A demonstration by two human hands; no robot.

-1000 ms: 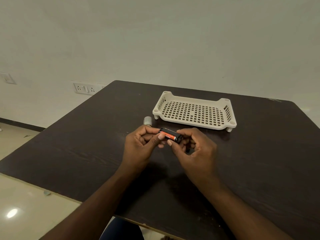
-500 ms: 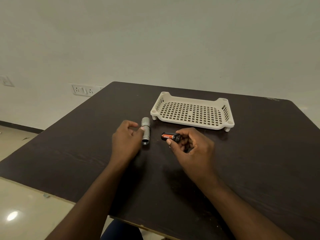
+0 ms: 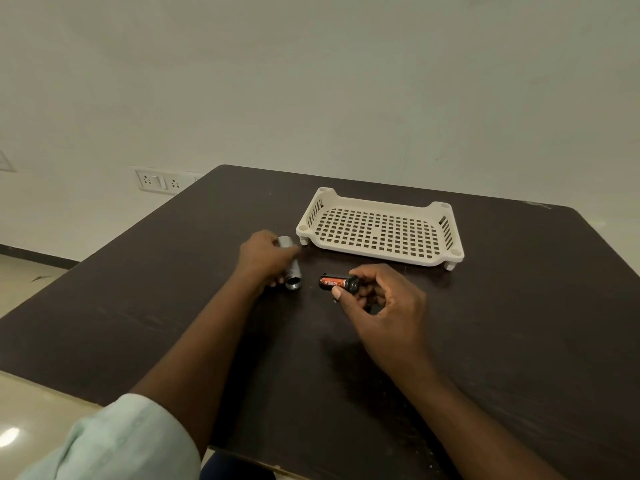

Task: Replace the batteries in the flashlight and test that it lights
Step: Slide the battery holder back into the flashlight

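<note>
A silver flashlight body [image 3: 292,271] lies on the dark table [image 3: 519,323] with its open threaded end facing me. My left hand [image 3: 265,259] is wrapped around its middle. My right hand [image 3: 377,299] pinches a black and red battery holder [image 3: 336,283] by its black end, the red part pointing left, just above the table. About a finger's width separates the holder from the flashlight's open end.
A cream perforated plastic tray [image 3: 379,228] with nothing in it stands just beyond my hands. A wall socket plate [image 3: 162,180] is on the wall at the left. The table's near edge runs below my forearms.
My left hand let go of the battery holder, moved left and closed around the flashlight body. My right hand kept the holder and stayed nearly in place.
</note>
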